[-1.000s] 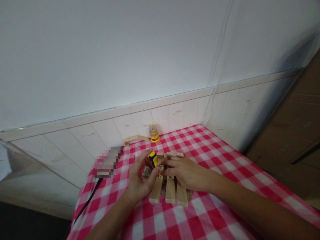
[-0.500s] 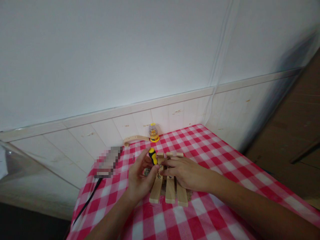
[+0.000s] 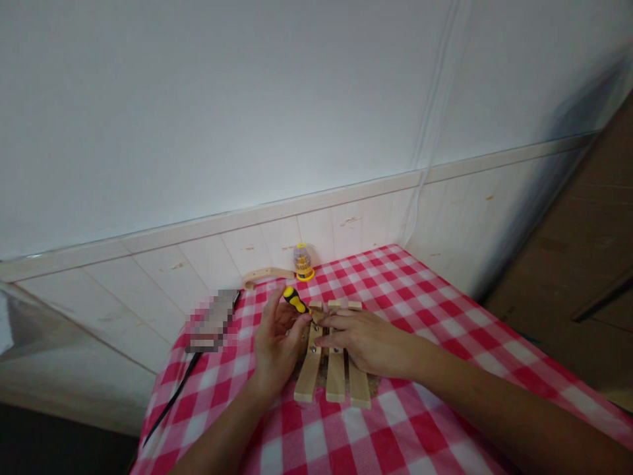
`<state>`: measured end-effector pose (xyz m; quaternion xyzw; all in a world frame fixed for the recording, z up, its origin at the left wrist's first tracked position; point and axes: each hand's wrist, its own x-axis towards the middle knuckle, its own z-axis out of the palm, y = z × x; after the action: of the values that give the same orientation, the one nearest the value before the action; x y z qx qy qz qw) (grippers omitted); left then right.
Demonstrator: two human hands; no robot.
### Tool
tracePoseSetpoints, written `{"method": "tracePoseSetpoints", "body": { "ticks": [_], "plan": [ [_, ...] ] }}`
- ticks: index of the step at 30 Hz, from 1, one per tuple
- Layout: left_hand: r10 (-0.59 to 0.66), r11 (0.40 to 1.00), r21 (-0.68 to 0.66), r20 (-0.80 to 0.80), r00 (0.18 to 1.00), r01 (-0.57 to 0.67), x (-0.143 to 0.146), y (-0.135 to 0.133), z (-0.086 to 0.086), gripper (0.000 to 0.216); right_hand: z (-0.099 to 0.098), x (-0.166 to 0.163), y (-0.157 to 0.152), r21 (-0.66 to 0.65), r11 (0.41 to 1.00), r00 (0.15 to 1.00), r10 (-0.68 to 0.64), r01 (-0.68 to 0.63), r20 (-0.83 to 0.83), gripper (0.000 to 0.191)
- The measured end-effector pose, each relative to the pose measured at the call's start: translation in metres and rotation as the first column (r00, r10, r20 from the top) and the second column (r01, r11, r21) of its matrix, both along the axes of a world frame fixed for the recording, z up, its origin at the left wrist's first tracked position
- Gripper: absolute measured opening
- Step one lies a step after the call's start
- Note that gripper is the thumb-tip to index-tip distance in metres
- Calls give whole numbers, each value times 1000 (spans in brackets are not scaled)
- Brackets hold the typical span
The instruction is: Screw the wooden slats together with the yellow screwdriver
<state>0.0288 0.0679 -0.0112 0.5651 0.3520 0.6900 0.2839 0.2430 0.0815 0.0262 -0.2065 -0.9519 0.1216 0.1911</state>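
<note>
My left hand is closed on a small yellow-and-black screwdriver, thumb and fingers near its lower end. The screwdriver leans to the upper left. Its tip comes down by a screw on the left wooden slat, though the exact contact is hidden by my fingers. My right hand lies palm down across the slats, its fingers stretched out and apart, fingertips touching the left one. Beneath it are the middle slat and the right slat. Metal screw heads show on the left and middle slats.
A clear-and-yellow screwdriver-bit container stands at the back by the wall, beside a curved wooden piece. A blurred flat object with a black strap lies to the left. The table has a red-and-white checked cloth.
The screwdriver has tipped over further to the left in my left hand, with the fingers shifting along with it. My right hand and the slats have stayed almost in place.
</note>
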Motion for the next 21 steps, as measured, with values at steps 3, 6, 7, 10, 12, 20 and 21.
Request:
{"method": "tracePoseSetpoints", "body": {
  "ticks": [3,6,7,10,12,20,21],
  "plan": [
    [-14,1000,-11,11,1000,14,0,1,-1,65,2,0,-1,13,1000,1000,0,0,28,42],
    [-29,999,-34,3,1000,30,-1,1,-2,63,3,0,-2,26,1000,999,-2,1,39,41],
    [-40,998,-38,-3,999,39,-1,0,-2,63,3,0,-1,29,1000,999,-4,3,40,42],
    [-64,997,-38,-24,998,63,-1,0,-4,60,1,0,-1,37,999,999,-4,2,47,44],
    [-55,998,-36,-35,998,54,0,0,-4,60,1,0,0,41,999,998,-3,0,58,44],
    [-48,992,-113,23,999,50,1,1,-4,69,4,-1,-1,33,999,999,33,-33,14,37],
    [-56,991,-122,26,998,59,0,1,-4,68,4,-1,-1,34,999,999,34,-34,10,37]
  ]
}}
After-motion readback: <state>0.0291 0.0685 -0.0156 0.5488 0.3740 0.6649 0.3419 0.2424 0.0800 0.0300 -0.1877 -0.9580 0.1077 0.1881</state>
